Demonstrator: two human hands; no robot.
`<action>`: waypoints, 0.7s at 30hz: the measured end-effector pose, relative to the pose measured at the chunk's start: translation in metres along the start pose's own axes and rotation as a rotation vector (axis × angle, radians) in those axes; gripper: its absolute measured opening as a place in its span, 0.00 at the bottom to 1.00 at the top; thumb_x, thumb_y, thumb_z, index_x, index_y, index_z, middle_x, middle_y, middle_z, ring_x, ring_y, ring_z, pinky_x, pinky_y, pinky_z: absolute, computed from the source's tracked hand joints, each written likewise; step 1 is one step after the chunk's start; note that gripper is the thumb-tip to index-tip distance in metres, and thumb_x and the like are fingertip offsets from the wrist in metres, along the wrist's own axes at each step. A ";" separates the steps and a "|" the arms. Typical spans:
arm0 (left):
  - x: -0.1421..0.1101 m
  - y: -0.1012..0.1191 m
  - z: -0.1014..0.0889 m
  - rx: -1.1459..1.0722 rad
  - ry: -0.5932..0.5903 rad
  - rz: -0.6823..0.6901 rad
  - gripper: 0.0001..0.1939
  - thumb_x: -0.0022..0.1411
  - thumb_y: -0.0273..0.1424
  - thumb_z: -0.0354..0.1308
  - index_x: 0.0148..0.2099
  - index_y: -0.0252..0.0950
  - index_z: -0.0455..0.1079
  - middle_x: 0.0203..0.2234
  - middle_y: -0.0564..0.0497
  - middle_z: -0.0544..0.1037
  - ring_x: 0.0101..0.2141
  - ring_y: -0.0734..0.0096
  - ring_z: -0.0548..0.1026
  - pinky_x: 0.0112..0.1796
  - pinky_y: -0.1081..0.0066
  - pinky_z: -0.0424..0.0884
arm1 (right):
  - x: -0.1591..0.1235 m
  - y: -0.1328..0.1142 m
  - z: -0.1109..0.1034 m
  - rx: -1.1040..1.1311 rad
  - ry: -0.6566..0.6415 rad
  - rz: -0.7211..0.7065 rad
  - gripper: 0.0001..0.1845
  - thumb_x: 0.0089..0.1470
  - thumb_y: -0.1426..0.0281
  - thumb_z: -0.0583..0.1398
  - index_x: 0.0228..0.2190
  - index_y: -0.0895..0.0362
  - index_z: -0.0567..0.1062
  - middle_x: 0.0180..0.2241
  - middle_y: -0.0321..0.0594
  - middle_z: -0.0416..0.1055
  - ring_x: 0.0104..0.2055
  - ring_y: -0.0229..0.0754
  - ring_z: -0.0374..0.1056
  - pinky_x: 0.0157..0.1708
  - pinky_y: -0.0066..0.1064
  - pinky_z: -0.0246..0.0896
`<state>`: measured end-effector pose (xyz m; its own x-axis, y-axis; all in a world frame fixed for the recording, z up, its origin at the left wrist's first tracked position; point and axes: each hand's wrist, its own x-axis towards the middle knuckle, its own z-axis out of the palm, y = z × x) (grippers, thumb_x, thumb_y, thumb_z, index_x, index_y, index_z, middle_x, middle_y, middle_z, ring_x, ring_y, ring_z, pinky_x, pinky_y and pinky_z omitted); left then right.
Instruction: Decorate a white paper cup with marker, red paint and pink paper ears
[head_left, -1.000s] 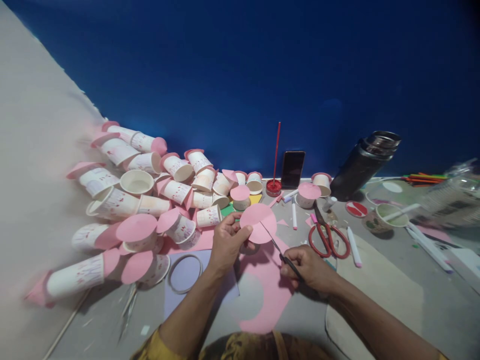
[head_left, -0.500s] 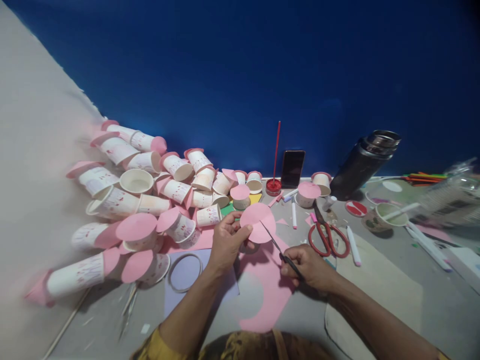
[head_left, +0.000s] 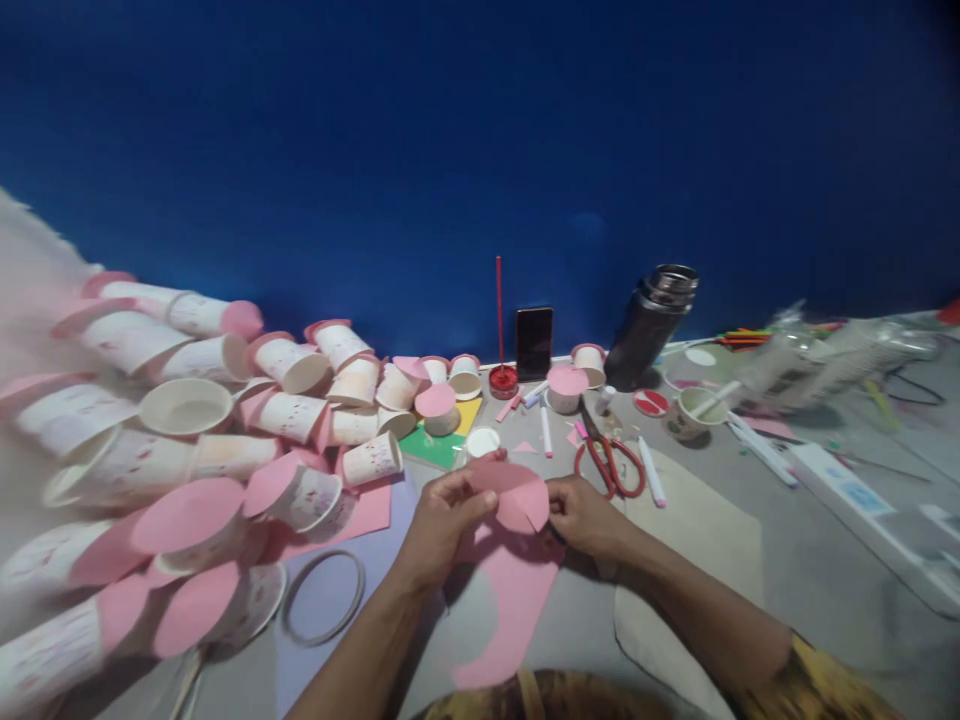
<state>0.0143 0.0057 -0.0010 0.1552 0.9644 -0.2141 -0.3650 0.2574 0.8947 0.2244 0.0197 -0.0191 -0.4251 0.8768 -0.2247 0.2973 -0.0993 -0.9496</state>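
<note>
In the head view, the left hand [head_left: 450,512] is pinching a pink disc [head_left: 517,490] in front of the phone [head_left: 534,343], the right hand [head_left: 589,515] gripping the disc's edge. A blue wall [head_left: 375,150] is rising behind the phone; left of it, paper cups [head_left: 373,460] are crowding the grey tabletop [head_left: 576,632].

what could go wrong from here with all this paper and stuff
The pink paper circle, held by the left hand with the right hand at its edge, might crease or tear if pulled. The phone, propped upright by the blue wall, could topple if bumped.
</note>
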 end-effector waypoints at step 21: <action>0.000 -0.010 0.015 0.058 0.240 0.012 0.18 0.42 0.37 0.80 0.26 0.33 0.75 0.21 0.56 0.75 0.23 0.79 0.71 0.26 0.80 0.70 | -0.055 -0.030 -0.060 0.096 0.346 -0.052 0.21 0.52 0.61 0.68 0.46 0.56 0.79 0.34 0.39 0.82 0.35 0.43 0.77 0.37 0.33 0.70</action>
<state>0.0320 0.0019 -0.0044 -0.0741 0.9559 -0.2842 -0.3113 0.2485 0.9172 0.2902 0.0027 0.0354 -0.1178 0.9876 -0.1040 0.1941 -0.0798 -0.9777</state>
